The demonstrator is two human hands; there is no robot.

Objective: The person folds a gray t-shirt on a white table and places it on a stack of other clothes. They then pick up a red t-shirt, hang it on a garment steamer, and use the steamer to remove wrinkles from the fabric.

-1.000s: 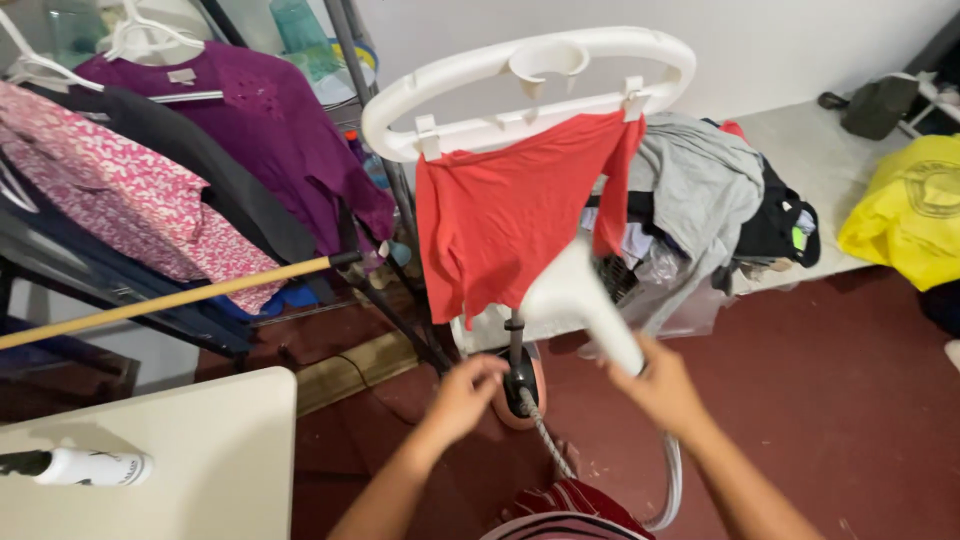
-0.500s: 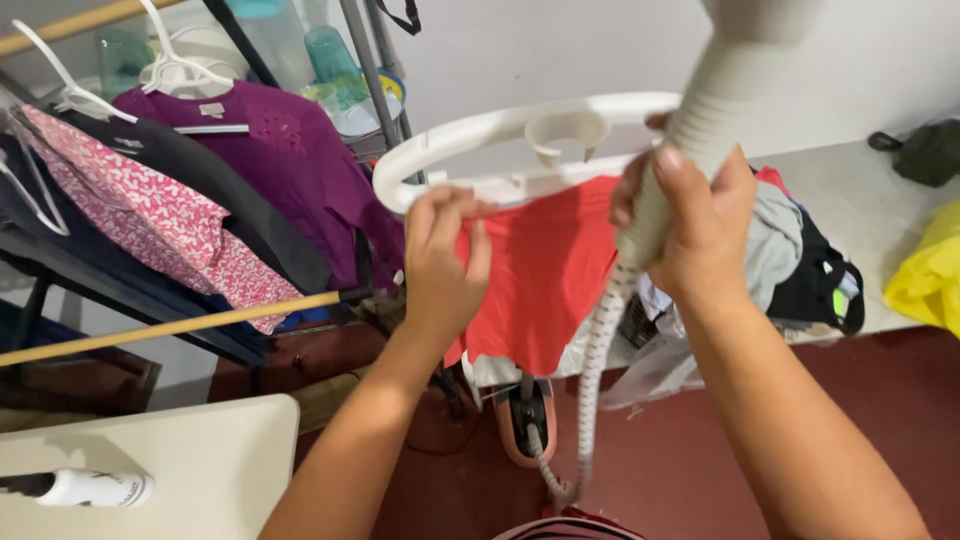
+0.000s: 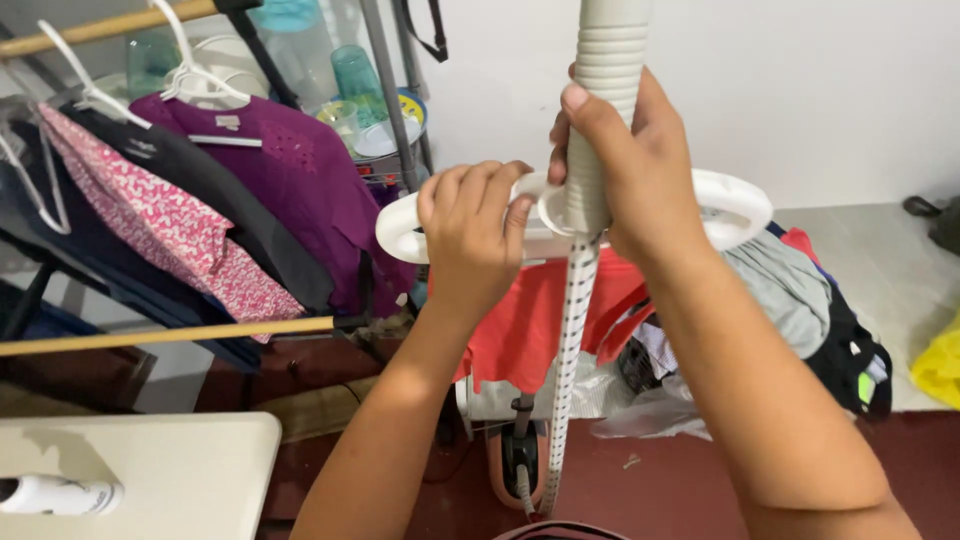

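My right hand (image 3: 640, 170) is wrapped around the ribbed white handle of a garment steamer (image 3: 600, 60), held upright in front of me. Its speckled hose (image 3: 568, 370) drops straight down to the steamer base (image 3: 518, 465) on the floor. My left hand (image 3: 470, 225) grips the top bar of the white steamer hanger (image 3: 740, 205). A red shirt (image 3: 520, 330) hangs from that hanger, partly hidden by both forearms.
A clothes rack at left carries a purple top (image 3: 310, 190), a black garment and a pink patterned one (image 3: 170, 230). A wooden pole (image 3: 160, 338) crosses below. A white table corner (image 3: 200, 470) sits bottom left. A clothes pile (image 3: 800, 300) lies at right, a yellow bag (image 3: 940, 365) beyond.
My right hand has raised the steamer head higher, out of the top of the view. My left hand moved from the red shirt up onto the white hanger bar.
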